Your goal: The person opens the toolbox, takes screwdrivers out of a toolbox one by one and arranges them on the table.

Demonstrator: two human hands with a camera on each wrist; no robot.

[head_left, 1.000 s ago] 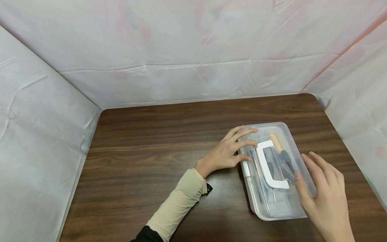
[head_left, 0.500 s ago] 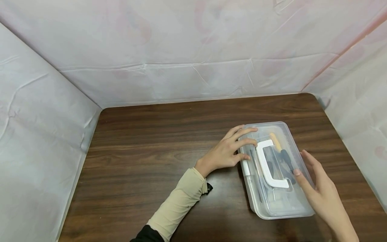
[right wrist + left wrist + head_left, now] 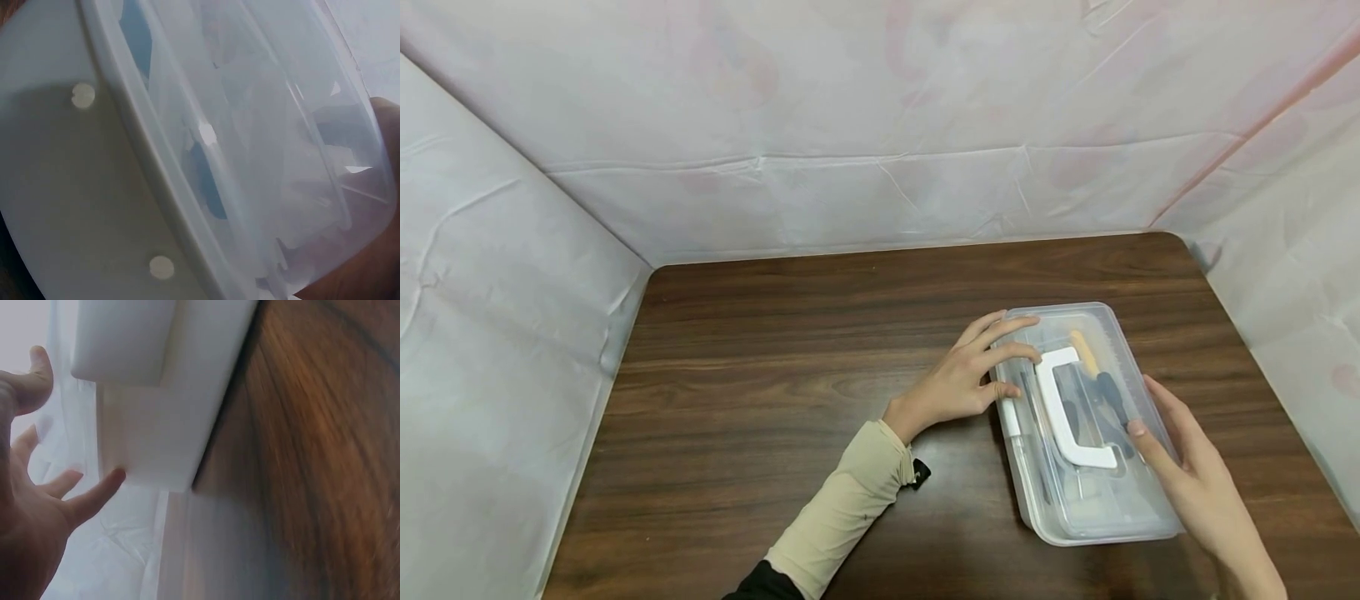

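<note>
A clear plastic storage box [image 3: 1120, 510] with a lid and a white carry handle [image 3: 1063, 429] sits at the table's right. Through the lid show a long item with a yellow end [image 3: 1084, 353] and a dark part [image 3: 1109, 395]. My left hand [image 3: 957, 382] rests on the box's left edge, fingers spread over the lid; the left wrist view has a white latch [image 3: 125, 340] close by. At the right edge my right hand [image 3: 1198, 475] grips the box, thumb on the lid and fingers down the side, partly hidden. Blue shapes [image 3: 205, 181] show through the box in the right wrist view.
A dark brown wooden table [image 3: 790, 342] extends left of and behind the box. White sheeting [image 3: 865, 125] walls in the back and both sides. The box stands nearer the table's right edge.
My right hand has come in against the box's right side, its thumb settling on the lid. My left hand and the box stay where they were.
</note>
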